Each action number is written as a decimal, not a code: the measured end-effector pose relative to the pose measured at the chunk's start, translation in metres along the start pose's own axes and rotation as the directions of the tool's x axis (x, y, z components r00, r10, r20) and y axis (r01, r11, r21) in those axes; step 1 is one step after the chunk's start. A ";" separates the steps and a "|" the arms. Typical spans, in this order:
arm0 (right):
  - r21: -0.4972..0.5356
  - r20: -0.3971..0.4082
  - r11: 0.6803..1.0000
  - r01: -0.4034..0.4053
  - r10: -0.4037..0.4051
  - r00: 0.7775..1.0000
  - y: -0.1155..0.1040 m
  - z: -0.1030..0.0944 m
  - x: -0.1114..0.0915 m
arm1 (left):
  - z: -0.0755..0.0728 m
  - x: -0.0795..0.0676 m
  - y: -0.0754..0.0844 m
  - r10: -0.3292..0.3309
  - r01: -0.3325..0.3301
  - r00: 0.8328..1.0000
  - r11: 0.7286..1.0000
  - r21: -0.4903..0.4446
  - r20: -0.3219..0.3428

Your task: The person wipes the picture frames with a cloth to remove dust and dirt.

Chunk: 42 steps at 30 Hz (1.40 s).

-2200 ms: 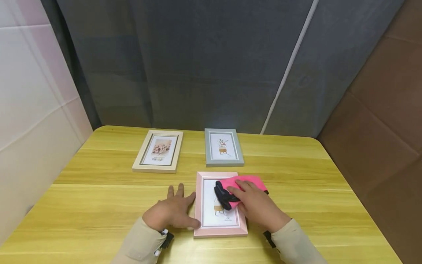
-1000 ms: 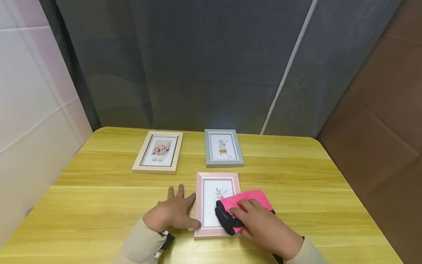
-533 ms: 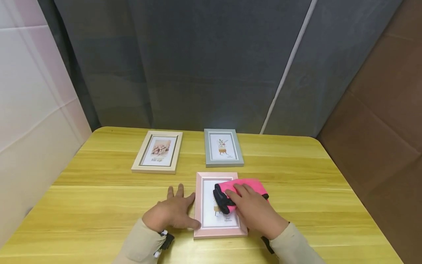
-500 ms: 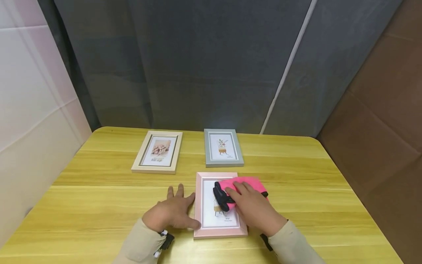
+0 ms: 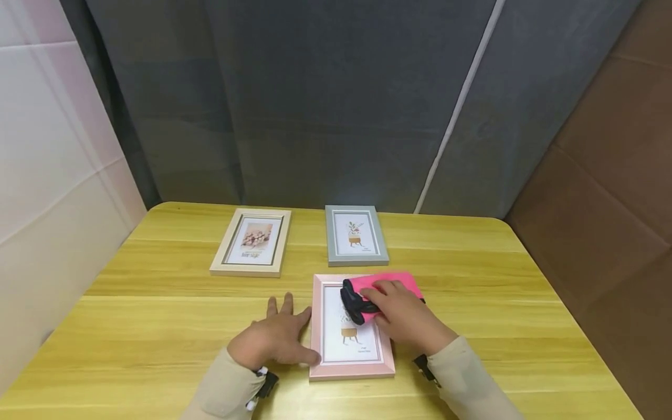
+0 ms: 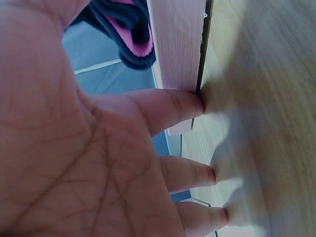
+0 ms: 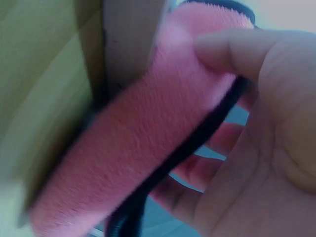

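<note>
A pink picture frame [image 5: 352, 371] lies flat near the front of the table, with a plant print behind its pane. My left hand [image 5: 275, 338] rests at its left edge, fingers spread; in the left wrist view the index fingertip touches the frame's side and the other fingertips meet the tabletop. With my right hand [image 5: 412, 318] I grip a folded pink cloth with black edging [image 5: 391, 281]. The cloth lies over the upper right of the frame and hides part of the print. In the right wrist view, thumb and fingers hold the fuzzy cloth [image 7: 133, 123] from both sides.
Behind the pink frame lie a cream picture frame [image 5: 220, 269] at left and a grey-blue picture frame [image 5: 332, 239] at right. The wooden table [image 5: 499, 303] ends at a dark curtain [image 5: 315, 116] at the back. Light and brown panels flank it.
The cloth in my right hand slid toward me down the frame, then went back up to its upper right part. My left hand has stayed in place.
</note>
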State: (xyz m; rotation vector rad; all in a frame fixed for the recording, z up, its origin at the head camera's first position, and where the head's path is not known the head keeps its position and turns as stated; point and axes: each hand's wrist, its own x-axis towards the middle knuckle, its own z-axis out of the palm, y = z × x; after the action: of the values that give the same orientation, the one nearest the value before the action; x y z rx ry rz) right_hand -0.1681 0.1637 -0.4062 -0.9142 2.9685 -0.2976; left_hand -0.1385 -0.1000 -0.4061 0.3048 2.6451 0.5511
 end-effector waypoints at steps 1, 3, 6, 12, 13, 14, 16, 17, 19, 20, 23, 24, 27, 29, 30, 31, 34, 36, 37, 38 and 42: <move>0.003 0.001 1.000 0.018 -0.018 1.000 0.000 -0.001 -0.003 | 0.000 0.000 0.000 -0.001 0.001 1.000 1.000 0.000 0.000; 0.006 0.014 0.999 0.047 -0.047 0.999 -0.002 -0.004 -0.009 | 0.001 0.000 -0.001 -0.002 0.002 1.000 1.000 -0.003 0.000; 0.015 0.039 0.997 0.075 -0.075 0.996 -0.008 -0.008 -0.021 | 0.001 0.000 -0.001 0.001 -0.001 1.000 1.000 -0.006 0.001; 0.019 0.084 0.992 0.125 -0.126 0.988 -0.020 -0.015 -0.045 | 0.000 0.000 -0.001 0.008 -0.008 1.000 1.000 -0.008 0.006; 0.017 0.095 0.992 0.127 -0.128 0.987 -0.022 -0.016 -0.048 | -0.001 0.000 -0.001 0.008 -0.008 1.000 1.000 -0.007 0.005; 0.013 0.102 0.992 0.129 -0.130 0.986 -0.024 -0.016 -0.051 | -0.001 0.000 -0.001 0.008 -0.008 1.000 1.000 -0.005 0.005; -0.003 0.099 0.990 0.140 -0.139 0.985 -0.027 -0.016 -0.056 | -0.001 0.000 -0.001 0.009 -0.009 1.000 1.000 -0.003 0.005; -0.010 0.090 0.990 0.144 -0.142 0.986 -0.028 -0.015 -0.058 | -0.001 0.000 -0.001 0.010 -0.010 1.000 1.000 -0.002 0.005; -0.023 0.064 0.988 0.150 -0.149 0.987 -0.029 -0.014 -0.060 | -0.001 0.000 0.000 0.011 -0.011 1.000 1.000 -0.002 0.005; -0.026 0.053 0.989 0.149 -0.147 0.988 -0.029 -0.013 -0.060 | -0.001 0.000 0.000 0.011 -0.011 1.000 1.000 -0.003 0.005; -0.010 0.037 0.992 0.122 -0.122 0.992 -0.027 -0.010 -0.055 | -0.001 0.000 0.000 0.011 -0.011 1.000 1.000 -0.008 0.005; -0.004 0.036 0.994 0.106 -0.106 0.994 -0.026 -0.009 -0.052 | -0.001 0.000 -0.001 0.012 -0.012 1.000 1.000 -0.010 0.005; 0.010 0.024 0.999 0.053 -0.053 0.998 -0.021 -0.006 -0.037 | -0.001 0.000 -0.002 0.015 -0.015 1.000 1.000 -0.009 0.003; 0.014 0.019 1.000 0.006 -0.006 1.000 -0.018 -0.005 -0.025 | -0.001 0.000 -0.002 0.016 -0.016 1.000 1.000 -0.007 0.002; 0.015 0.021 1.000 -0.020 0.019 1.000 -0.017 -0.004 -0.019 | -0.001 0.000 -0.001 0.015 -0.015 1.000 1.000 -0.007 0.002; 0.017 0.021 0.999 -0.045 0.044 0.999 -0.015 -0.004 -0.013 | -0.001 0.001 -0.001 0.015 -0.015 1.000 1.000 -0.006 0.003; 0.040 0.028 0.992 -0.120 0.119 0.992 -0.010 -0.004 0.005 | -0.001 0.001 0.000 0.018 -0.018 1.000 1.000 -0.004 0.006; 0.069 0.024 0.986 -0.149 0.147 0.989 -0.006 -0.005 0.014 | -0.001 0.001 0.000 0.020 -0.020 1.000 1.000 -0.006 0.009; 0.090 0.016 0.984 -0.155 0.154 0.988 -0.004 -0.005 0.018 | -0.002 0.000 0.001 0.021 -0.021 1.000 1.000 -0.007 0.010; 0.116 0.008 0.980 -0.159 0.159 0.987 -0.002 -0.006 0.021 | -0.002 0.000 0.001 0.021 -0.021 1.000 1.000 -0.008 0.010; 0.263 -0.013 0.952 -0.156 0.165 0.986 0.004 -0.009 0.026 | -0.002 -0.001 0.000 0.009 -0.009 1.000 1.000 -0.013 0.017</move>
State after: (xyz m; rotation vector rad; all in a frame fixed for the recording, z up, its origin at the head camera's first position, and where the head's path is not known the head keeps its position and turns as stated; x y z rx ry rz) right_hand -0.1926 0.1542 -0.3971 -0.6410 2.9132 -0.6857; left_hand -0.1379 -0.1006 -0.4041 0.3166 2.6239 0.5664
